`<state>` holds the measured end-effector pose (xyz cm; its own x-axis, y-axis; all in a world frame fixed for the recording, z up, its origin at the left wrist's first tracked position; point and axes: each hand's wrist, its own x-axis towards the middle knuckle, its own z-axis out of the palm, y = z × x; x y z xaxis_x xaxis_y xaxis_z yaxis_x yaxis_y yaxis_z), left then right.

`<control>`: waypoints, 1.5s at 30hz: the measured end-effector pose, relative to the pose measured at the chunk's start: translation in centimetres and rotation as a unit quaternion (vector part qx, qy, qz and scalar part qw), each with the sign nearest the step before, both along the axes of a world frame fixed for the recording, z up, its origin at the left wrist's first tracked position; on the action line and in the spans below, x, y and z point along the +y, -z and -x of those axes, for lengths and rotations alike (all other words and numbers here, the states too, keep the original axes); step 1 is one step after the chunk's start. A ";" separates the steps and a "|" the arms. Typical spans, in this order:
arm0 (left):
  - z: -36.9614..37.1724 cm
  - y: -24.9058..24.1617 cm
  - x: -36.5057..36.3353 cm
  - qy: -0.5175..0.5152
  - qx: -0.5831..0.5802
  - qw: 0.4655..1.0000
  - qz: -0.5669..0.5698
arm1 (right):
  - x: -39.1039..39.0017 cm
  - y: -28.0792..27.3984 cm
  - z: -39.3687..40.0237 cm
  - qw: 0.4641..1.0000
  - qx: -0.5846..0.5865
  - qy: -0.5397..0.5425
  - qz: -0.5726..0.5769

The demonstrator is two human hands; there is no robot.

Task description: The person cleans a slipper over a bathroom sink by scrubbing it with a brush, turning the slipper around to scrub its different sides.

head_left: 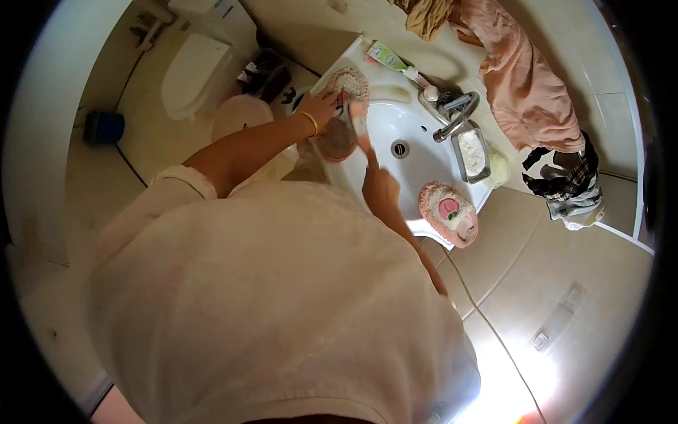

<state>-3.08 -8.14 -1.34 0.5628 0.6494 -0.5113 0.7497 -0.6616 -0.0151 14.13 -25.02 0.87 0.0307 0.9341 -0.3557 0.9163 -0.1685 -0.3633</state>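
Note:
A fuzzy pink and white slipper (337,145) lies at the left rim of the white sink (385,134), its grey sole or insole facing up. My left hand (323,112), with a yellow bangle at the wrist, grips this slipper near its middle. My right hand (381,187) is closed around the handle of a pinkish brush (360,126), blurred by motion, whose far end is against or just over the slipper's right side. The second slipper (448,214), with a pink round patch, sits on the sink's near right corner, apart from both hands.
A chrome faucet (459,116) arches over the basin beside a metal tray of white stuff (472,153). A green and white tube (387,56) lies at the back ledge. Pink cloth (526,85) hangs at the right. A toilet (194,74) stands at the left.

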 end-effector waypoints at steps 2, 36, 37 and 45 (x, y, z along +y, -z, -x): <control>0.2 0.3 0.2 -0.013 -0.036 0.999 0.006 | -2.0 0.1 -0.8 0.998 0.054 0.040 -0.013; -1.0 5.2 -0.6 0.154 -0.254 0.954 -0.052 | 12.1 4.5 -1.5 0.992 0.015 0.079 -0.102; -0.8 5.7 -0.6 0.149 -0.247 0.956 -0.050 | 11.9 3.8 -1.6 0.994 0.017 0.067 -0.089; -0.7 5.4 -1.5 0.088 -0.306 0.947 -0.031 | 5.7 1.0 0.3 0.999 -0.015 0.028 -0.026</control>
<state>-2.35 -9.63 -6.79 0.8440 0.5360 -0.0181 0.5086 -0.7892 0.3442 13.84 -19.32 -0.12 0.0942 0.9477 -0.3050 0.9165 -0.2021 -0.3452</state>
